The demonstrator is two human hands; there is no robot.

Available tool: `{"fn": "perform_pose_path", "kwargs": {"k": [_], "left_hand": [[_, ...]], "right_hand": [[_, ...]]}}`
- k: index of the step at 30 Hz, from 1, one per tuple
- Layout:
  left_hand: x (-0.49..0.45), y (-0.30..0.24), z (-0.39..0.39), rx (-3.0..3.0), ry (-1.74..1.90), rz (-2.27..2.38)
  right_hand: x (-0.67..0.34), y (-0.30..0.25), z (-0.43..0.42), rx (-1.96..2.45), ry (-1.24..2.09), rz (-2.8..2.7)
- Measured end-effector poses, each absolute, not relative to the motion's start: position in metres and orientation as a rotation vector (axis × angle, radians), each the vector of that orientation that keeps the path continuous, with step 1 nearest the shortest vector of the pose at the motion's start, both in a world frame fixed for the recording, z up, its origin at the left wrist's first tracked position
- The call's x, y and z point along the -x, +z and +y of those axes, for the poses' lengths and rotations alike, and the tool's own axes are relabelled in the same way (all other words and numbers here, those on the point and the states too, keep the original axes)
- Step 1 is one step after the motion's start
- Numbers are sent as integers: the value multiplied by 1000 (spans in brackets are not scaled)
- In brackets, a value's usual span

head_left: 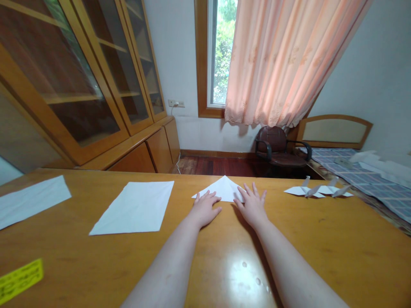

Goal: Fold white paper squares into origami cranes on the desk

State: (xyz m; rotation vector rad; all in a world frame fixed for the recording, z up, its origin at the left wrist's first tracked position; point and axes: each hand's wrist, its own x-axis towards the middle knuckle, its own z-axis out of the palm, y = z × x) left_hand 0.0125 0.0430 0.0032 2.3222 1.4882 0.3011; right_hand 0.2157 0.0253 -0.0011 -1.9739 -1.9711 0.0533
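Note:
A white sheet of paper folded into a triangle (224,188) lies at the far edge of the wooden table (224,265), point away from me. My left hand (205,208) rests flat on its near left corner, fingers spread. My right hand (252,204) lies flat on its near right corner, fingers stretched out. Both hands press the paper down and hold nothing.
A flat white sheet (135,207) lies left of my hands, another (30,200) at the far left, with a yellow note (19,280) near the front left. Finished paper planes (316,190) sit at the right. An office chair (279,149), bed (369,179) and cabinets (80,85) stand beyond.

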Motion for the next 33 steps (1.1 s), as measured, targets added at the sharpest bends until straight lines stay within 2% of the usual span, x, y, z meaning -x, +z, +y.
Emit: {"fn": "perform_pose_path", "kwargs": {"k": [7, 12, 18, 24, 33], "left_hand": [[-12, 1, 44, -2307, 354, 1509], [-13, 5, 41, -2410, 253, 1201], [-14, 3, 42, -2448, 69, 1260], [-12, -8, 46, -2387, 40, 1549], [-9, -7, 51, -1924, 104, 2218]], "right_hand": [[-215, -6, 23, 1601, 440, -2293], [-214, -8, 22, 1606, 447, -2327], [-214, -11, 25, 1654, 485, -2307], [-215, -13, 27, 1647, 498, -2296], [-217, -16, 28, 1628, 498, -2276]]}}
